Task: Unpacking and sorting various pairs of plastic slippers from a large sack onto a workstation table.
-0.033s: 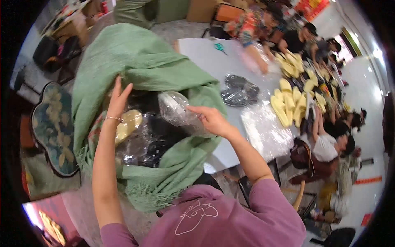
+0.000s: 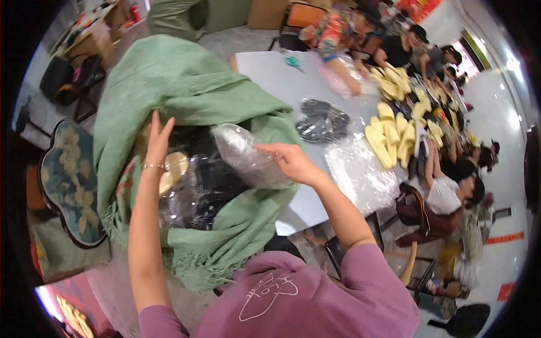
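A big green woven sack [image 2: 169, 73] with frayed edges stands open in front of me. Inside lie dark items in clear plastic wrap [image 2: 208, 197] and a yellow slipper [image 2: 174, 169]. My left hand [image 2: 159, 141] is at the left side of the opening, its fingers stretched out and apart, with nothing visible in them. At the right side of the opening, my right hand [image 2: 290, 160] grips a clear plastic bag [image 2: 242, 155] with something greyish in it. The plastic hides the exact shape of its contents.
On the white table [image 2: 262, 73] to the right are green scissors [image 2: 293, 63], a bagged dark bundle [image 2: 322, 120], flat clear bags [image 2: 360, 174] and several yellow slippers [image 2: 383, 135]. People sit along its far side. A flower-patterned stool [image 2: 73, 183] stands at left.
The whole view has shifted slightly. The plastic bag in my right hand has tilted and shows more of its side. My left hand's fingers have moved a little at the sack's opening.
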{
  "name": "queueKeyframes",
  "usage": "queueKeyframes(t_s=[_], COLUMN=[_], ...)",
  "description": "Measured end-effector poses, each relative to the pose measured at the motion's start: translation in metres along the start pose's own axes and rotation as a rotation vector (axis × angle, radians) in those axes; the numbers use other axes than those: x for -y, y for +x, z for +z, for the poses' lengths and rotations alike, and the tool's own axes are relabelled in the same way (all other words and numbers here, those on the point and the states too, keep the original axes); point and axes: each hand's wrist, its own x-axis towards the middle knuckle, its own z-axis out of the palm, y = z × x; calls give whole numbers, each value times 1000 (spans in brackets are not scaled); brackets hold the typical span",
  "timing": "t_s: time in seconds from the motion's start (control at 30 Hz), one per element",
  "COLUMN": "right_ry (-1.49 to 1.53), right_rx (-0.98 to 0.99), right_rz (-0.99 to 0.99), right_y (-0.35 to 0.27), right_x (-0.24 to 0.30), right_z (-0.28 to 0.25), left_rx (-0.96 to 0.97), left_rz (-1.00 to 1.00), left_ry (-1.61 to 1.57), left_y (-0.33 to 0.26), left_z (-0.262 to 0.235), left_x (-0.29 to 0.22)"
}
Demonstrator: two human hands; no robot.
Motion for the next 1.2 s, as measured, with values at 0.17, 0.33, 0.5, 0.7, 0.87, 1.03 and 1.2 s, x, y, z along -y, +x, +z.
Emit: queueKeyframes(t_s=[0.17, 0.33, 0.5, 0.7, 0.87, 1.03, 1.2], right_ry=[262, -187, -585, -754, -689, -784, -148], right_rx=[-5, -68, -112, -256, -56, 159, -72], right_rz=[139, -174, -110, 55, 208, 614, -82], right_y=[-54, -108, -146, -115, -69, -66, -2], right_x=[-32, -9, 11, -71, -215, -237, -141], right_z=[-60, -83, -137, -131, -42, 2, 76], left_rx=[462, 603, 745, 756, 527, 423, 526], left_rz=[-793, -728, -758, -594, 56, 238, -39], left_ry=[-876, -1382, -1155, -422, 367, 1068, 1141], left_y=[-102, -143, -146, -79, -79, -158, -271], left_z=[139, 239, 314, 373, 266, 101, 33], left_x=[-37, -71, -87, -50, 41, 14, 14])
